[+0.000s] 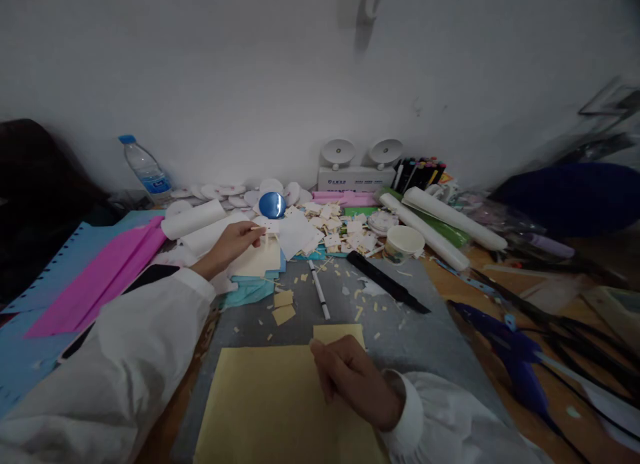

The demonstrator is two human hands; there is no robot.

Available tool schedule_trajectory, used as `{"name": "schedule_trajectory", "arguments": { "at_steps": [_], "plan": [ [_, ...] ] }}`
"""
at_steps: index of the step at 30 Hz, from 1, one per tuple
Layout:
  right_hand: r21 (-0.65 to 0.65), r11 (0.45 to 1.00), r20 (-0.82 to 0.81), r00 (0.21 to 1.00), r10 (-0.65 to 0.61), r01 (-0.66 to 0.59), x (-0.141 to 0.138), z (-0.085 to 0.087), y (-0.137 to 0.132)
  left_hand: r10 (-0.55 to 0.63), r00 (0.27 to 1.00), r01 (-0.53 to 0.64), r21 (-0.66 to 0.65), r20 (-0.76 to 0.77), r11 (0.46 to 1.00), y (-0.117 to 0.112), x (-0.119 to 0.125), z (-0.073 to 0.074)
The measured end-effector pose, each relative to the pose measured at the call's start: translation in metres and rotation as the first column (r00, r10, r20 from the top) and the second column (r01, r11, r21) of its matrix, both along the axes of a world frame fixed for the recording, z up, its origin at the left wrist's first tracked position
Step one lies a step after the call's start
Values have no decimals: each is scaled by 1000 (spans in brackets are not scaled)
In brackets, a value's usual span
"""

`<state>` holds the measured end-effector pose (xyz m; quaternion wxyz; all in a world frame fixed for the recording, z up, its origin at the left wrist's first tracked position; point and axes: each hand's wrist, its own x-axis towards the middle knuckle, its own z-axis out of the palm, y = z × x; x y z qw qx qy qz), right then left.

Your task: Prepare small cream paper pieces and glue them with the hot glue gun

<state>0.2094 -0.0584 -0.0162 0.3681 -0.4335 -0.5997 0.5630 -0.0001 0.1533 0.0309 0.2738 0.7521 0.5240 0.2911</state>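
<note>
Between the thumb and fingers of my left hand [235,245] is a small white paper cutout [271,227] with dots and thin stick-like legs, held above a stack of cream and blue paper [256,261]. My right hand [353,377] is curled closed above a large tan paper sheet [270,401]; whatever its fingers may hold is hidden. A smaller tan piece [339,333] lies just beyond that hand. A pile of similar cutouts [350,234] lies farther back. On the grey mat [430,344] rest a white pen [319,289] and a black utility knife [387,282].
Small paper scraps [284,306] dot the mat. A paper cup [404,243], white rolls [425,231] and a blue glue gun [515,357] with cables stand or lie to the right. On the left are pink paper [100,277], blue sheets and a water bottle [145,167].
</note>
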Motion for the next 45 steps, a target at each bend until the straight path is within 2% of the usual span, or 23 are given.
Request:
{"name": "schedule_trajectory", "arguments": {
  "at_steps": [3, 6, 9, 12, 15, 17, 19, 21, 24, 31, 36, 41, 45],
  "plan": [
    [-15, 999, 0, 999, -39, 39, 1, 2, 1, 24, 997, -22, 37, -75, 999, 16, -7, -10],
    [-34, 997, 4, 998, -69, 69, 0, 2, 2, 83, 985, -69, 96, -149, 993, 20, -17, -16],
    [-43, 996, 15, 996, -83, 83, -1, 1, 3, 139, 970, -107, 164, -200, 981, 17, -24, -16],
    [-41, 995, 22, 996, -90, 91, -2, -1, 3, 143, 963, -96, 205, -227, 974, 4, -25, -12],
    [-48, 994, 37, 995, -93, 95, -3, -5, 3, 49, 970, -2, 195, -237, 981, -22, -16, -8],
    [-88, 992, 54, 995, -87, 92, -3, -8, 3, -78, 966, 117, 146, -248, 982, -45, -7, -9],
    [-97, 990, 73, 993, -96, 102, -4, -11, 5, -198, 947, 229, 99, -253, 968, -69, 0, -15],
    [-52, 991, 86, 989, -119, 124, -4, -13, 8, -340, 899, 374, 79, -275, 924, -87, 5, -24],
    [28, 988, 99, 983, -156, 154, -3, -14, 13, -379, 878, 424, 107, -294, 899, -102, 6, -39],
    [199, 958, 117, 965, -235, 209, 4, -18, 23, -314, 931, 340, 130, -185, 931, -110, 7, -56],
    [414, 881, 232, 908, -347, 231, 17, -9, 47, -276, 957, 288, 182, -85, 940, -114, 3, -60],
    [633, 772, 424, 812, -401, 51, 19, 10, 96, -139, 986, 115, 238, 88, 965, -110, -7, -61],
    [685, 721, 564, 704, -432, -106, 12, 14, 137, -25, 983, -17, 224, 182, 975, -107, -12, -63]
  ]
}}
